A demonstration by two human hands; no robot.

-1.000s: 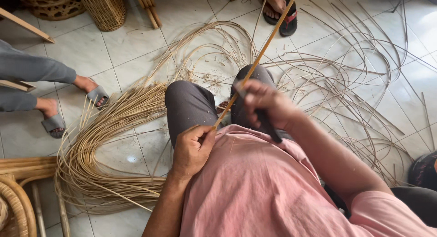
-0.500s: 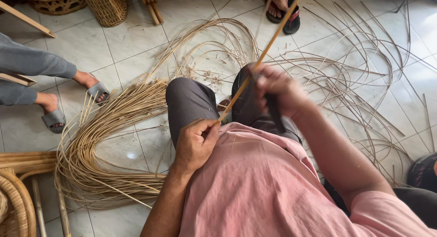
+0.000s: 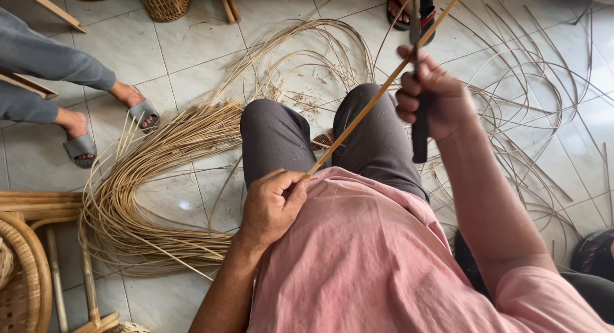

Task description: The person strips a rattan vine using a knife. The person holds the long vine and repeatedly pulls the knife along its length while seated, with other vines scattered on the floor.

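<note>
Pale tiled floor (image 3: 192,45) spreads below, strewn with a big curved bundle of tan rattan strands (image 3: 147,179) and loose thin loops of cane (image 3: 511,116). Over the knees, a long straight tan rattan strip (image 3: 377,96) runs diagonally from the lap up toward the top edge. The left hand (image 3: 272,205) is closed around its lower end, and the right hand (image 3: 432,93) is fisted on a dark-handled knife (image 3: 419,131) against the strip higher up. It looks light, springy and smooth, probably prone to splitting, best gripped firmly near its end. Another person's sandalled feet (image 3: 109,122) rest nearby.
</note>
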